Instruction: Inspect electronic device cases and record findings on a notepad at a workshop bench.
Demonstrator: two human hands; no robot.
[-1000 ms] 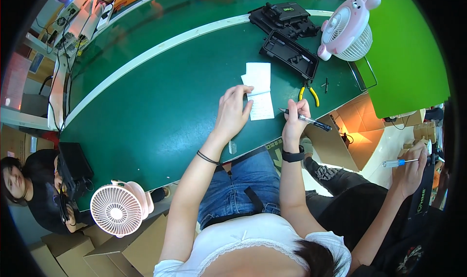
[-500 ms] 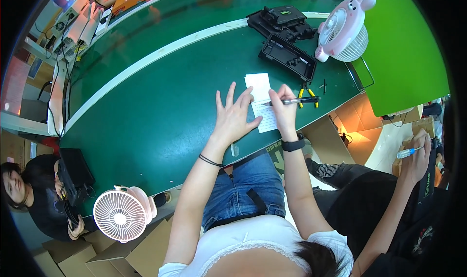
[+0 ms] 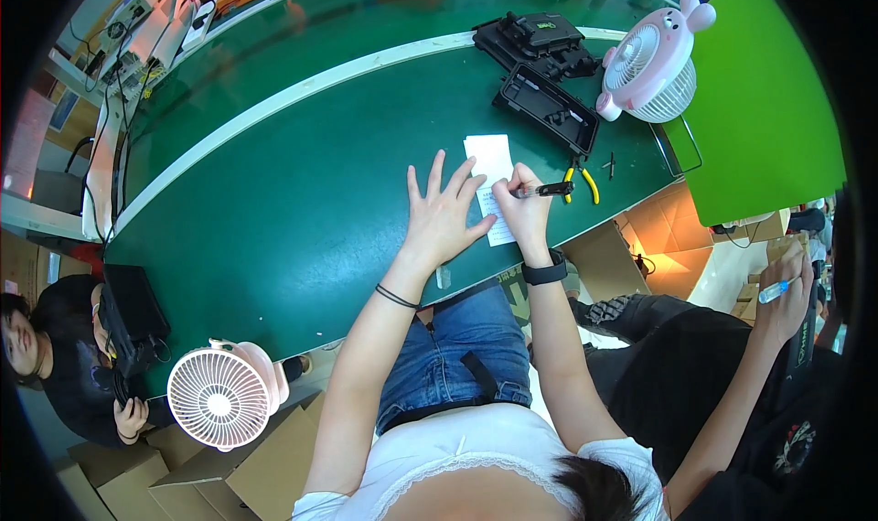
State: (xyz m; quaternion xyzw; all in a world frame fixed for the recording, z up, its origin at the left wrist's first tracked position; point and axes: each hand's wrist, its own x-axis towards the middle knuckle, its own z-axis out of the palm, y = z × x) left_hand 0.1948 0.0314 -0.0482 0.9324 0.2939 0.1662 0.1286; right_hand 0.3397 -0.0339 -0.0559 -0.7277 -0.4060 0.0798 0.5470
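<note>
My right hand is closed round a dark pen, which it holds over a small white notepad with lines of writing. The hand covers the pen's tip and part of the lower page. My left hand lies flat on the green table with fingers spread, its thumb and fingertips at the notepad's left edge. To the right of my right hand lie yellow-handled pliers and a small dark piece. Beyond the notepad sits an open black tray-like case.
A black hard case and a pink fan stand at the far right; another pink fan is at the near left. One person sits at the left by a black box. Another, at the right, holds a blue screwdriver.
My right hand has shifted slightly left on the notepad, with the pen still in it. My left hand stays spread in nearly the same place. The whole view has shifted slightly.
</note>
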